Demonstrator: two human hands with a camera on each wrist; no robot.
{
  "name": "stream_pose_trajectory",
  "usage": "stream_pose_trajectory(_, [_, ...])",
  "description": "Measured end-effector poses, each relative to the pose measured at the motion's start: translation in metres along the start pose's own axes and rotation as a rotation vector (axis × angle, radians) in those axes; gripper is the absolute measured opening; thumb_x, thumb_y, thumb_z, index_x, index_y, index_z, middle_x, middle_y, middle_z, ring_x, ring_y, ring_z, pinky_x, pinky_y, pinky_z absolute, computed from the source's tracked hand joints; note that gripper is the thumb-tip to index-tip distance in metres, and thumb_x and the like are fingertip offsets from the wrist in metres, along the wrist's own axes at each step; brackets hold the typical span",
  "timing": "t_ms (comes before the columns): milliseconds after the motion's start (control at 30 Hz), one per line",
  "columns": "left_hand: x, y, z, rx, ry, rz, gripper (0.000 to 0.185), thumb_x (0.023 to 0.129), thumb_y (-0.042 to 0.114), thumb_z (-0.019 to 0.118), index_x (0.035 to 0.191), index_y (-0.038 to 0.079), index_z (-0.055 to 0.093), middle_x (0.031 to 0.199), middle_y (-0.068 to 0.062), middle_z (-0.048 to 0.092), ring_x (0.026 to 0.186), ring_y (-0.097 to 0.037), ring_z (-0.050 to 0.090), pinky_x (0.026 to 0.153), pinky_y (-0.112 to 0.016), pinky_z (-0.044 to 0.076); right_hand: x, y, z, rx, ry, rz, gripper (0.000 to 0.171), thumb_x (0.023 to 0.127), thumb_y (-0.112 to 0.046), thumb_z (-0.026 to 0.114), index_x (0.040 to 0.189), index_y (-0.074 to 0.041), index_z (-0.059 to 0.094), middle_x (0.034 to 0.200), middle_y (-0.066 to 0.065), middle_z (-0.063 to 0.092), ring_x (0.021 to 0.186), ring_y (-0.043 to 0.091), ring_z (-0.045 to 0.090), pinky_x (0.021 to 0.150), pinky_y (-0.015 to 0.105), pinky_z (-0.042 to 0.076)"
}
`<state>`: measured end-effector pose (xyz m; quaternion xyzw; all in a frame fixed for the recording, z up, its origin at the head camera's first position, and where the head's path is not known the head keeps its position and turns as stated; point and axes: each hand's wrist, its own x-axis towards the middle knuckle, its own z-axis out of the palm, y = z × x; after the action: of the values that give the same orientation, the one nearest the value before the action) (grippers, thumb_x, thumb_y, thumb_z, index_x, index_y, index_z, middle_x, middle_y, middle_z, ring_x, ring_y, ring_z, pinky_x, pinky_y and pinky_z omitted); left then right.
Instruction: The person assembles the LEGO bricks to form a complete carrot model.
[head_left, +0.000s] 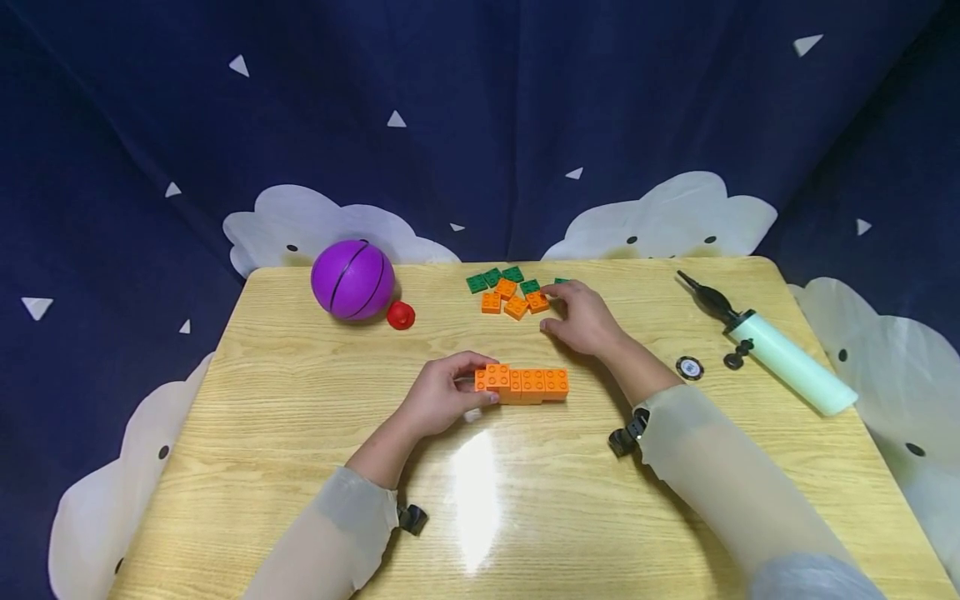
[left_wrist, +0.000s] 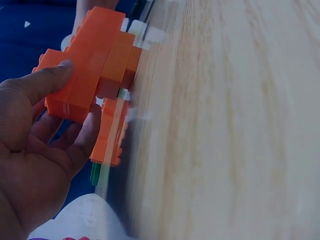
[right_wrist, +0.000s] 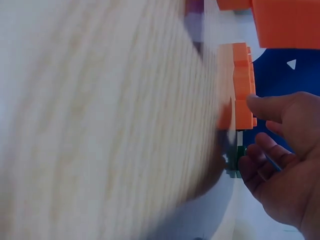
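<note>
One orange bar [head_left: 534, 386], held crosswise.
Left hand [head_left: 441, 394] grips its left end; unclosed right hand [head_left: 585, 317] is nearer the loose bricks [head_left: 491, 303] beyond.

Left hand [head_left: 444, 393] grips left end of assembled orange toy-brick block [head_left: 534, 385], studs showing. Right hand [head_left: 583, 318] farther back, thumb and index apart, index tip at rightmost loose orange brick [head_left: 537, 302]; contact unclear. Green bricks [head_left: 477, 284] just behind the loose orange ones. Purple basketball [head_left: 352, 280] back left, small red hat-shaped piece [head_left: 401, 316] beside it. Right side: poker chip [head_left: 690, 368], pale-green hand pump [head_left: 797, 367]. Wooden table [head_left: 300, 417], navy curtain [head_left: 480, 125] behind.
</note>
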<state>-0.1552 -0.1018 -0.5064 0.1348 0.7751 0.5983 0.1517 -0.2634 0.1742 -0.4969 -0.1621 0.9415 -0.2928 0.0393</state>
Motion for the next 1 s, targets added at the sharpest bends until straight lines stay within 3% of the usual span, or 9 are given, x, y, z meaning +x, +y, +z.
stream_pose_trajectory(167, [0.0, 0.001, 0.0, -0.009, 0.0, 0.004, 0.041, 0.084, 0.004, 0.086, 0.121, 0.016, 0.073, 0.12, -0.005, 0.071, 0.096, -0.018, 0.076, 0.08, -0.031, 0.062, 0.009, 0.004, 0.003, -0.031, -0.027, 0.025, 0.06, 0.092, -0.019, 0.077, 0.148, -0.008, 0.057, 0.139, 0.022, 0.053, 0.125, 0.04, 0.055, 0.109, 0.055, 0.043])
stream_pose_trajectory(333, [0.0, 0.001, 0.0, -0.023, -0.001, 0.008, 0.041, 0.084, 0.004, 0.086, 0.121, 0.015, 0.073, 0.12, -0.006, 0.072, 0.097, -0.018, 0.076, 0.081, -0.031, 0.062, 0.017, 0.005, 0.004, -0.066, -0.067, 0.064, 0.057, 0.094, -0.02, 0.074, 0.149, -0.013, 0.057, 0.142, 0.024, 0.048, 0.128, 0.042, 0.051, 0.111, 0.055, 0.041])
stream_pose_trajectory(533, [0.0, 0.001, 0.0, -0.009, 0.007, 0.007, 0.041, 0.084, 0.005, 0.087, 0.121, 0.016, 0.073, 0.119, -0.005, 0.072, 0.096, -0.017, 0.076, 0.08, -0.031, 0.062, 0.02, 0.002, 0.005, -0.057, -0.074, 0.1, 0.043, 0.095, -0.019, 0.074, 0.136, -0.01, 0.066, 0.138, 0.018, 0.05, 0.121, 0.036, 0.055, 0.107, 0.051, 0.045])
stream_pose_trajectory(833, [-0.001, 0.001, 0.001, 0.018, 0.025, 0.013, 0.041, 0.083, 0.008, 0.088, 0.121, 0.017, 0.074, 0.12, -0.004, 0.072, 0.097, -0.021, 0.076, 0.08, -0.03, 0.061, 0.013, 0.002, 0.004, -0.041, -0.03, 0.049, 0.038, 0.092, -0.018, 0.078, 0.126, -0.006, 0.068, 0.137, 0.016, 0.061, 0.132, 0.037, 0.053, 0.115, 0.049, 0.038])
stream_pose_trajectory(1000, [-0.002, 0.002, 0.001, 0.042, 0.028, 0.005, 0.042, 0.083, 0.01, 0.088, 0.121, 0.019, 0.074, 0.12, -0.003, 0.072, 0.097, -0.02, 0.075, 0.08, -0.029, 0.061, 0.004, 0.001, 0.003, -0.015, -0.016, 0.034, 0.037, 0.093, -0.02, 0.077, 0.127, -0.007, 0.068, 0.134, 0.015, 0.064, 0.128, 0.037, 0.056, 0.111, 0.051, 0.042])
